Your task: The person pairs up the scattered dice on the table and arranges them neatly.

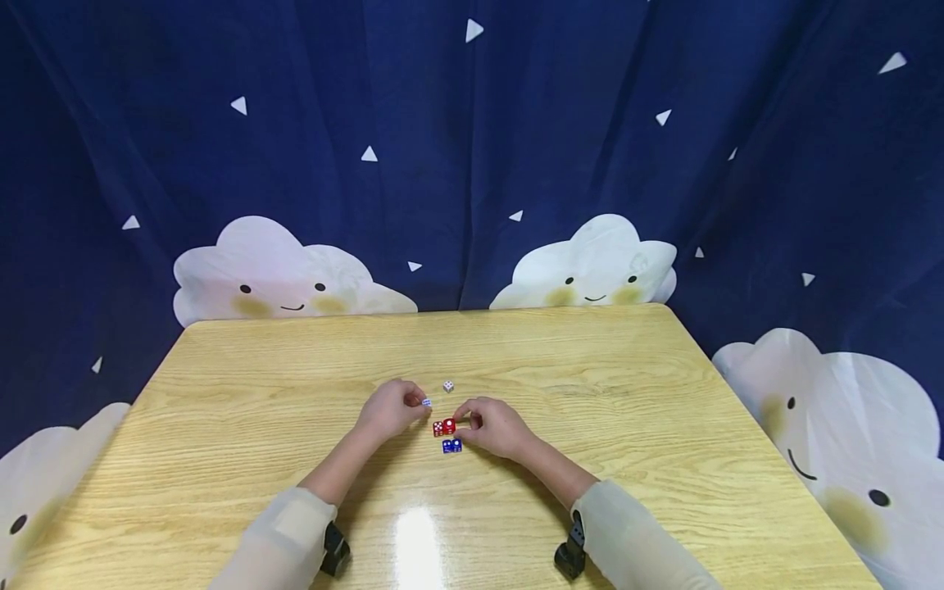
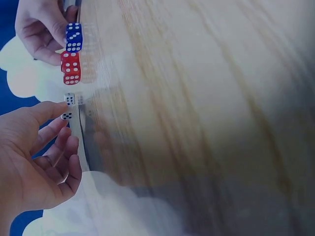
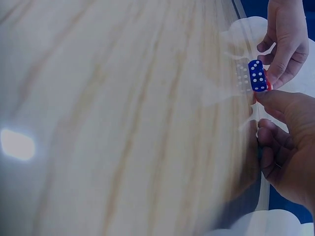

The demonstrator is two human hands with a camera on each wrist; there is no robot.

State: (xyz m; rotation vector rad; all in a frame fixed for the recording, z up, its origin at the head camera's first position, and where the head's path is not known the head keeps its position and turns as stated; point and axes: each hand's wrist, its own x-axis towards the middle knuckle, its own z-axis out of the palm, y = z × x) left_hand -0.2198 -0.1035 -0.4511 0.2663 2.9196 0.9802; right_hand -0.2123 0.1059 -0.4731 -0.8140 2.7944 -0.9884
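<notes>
The left hand (image 1: 389,410) pinches a small white die (image 1: 426,402) between thumb and fingertip, its other fingers loosely curled; the left wrist view shows this die (image 2: 67,116) at the tip of the forefinger. Just beyond that hand's fingertips, a second white die (image 1: 448,385) lies alone on the tabletop (image 1: 664,426), apart from both hands. The right hand (image 1: 496,428) has its thumb and forefinger closed on a red die (image 1: 444,427), which sits on the tabletop between the two hands, right at the right hand's fingertips. A blue die (image 1: 452,445) lies just on the near side of the red one, touching or nearly touching it, beside the right hand's curled fingers. In the right wrist view the blue die (image 3: 258,75) hides most of the red one. Behind the tabletop hangs a dark blue curtain (image 1: 472,123) with smiling clouds.
</notes>
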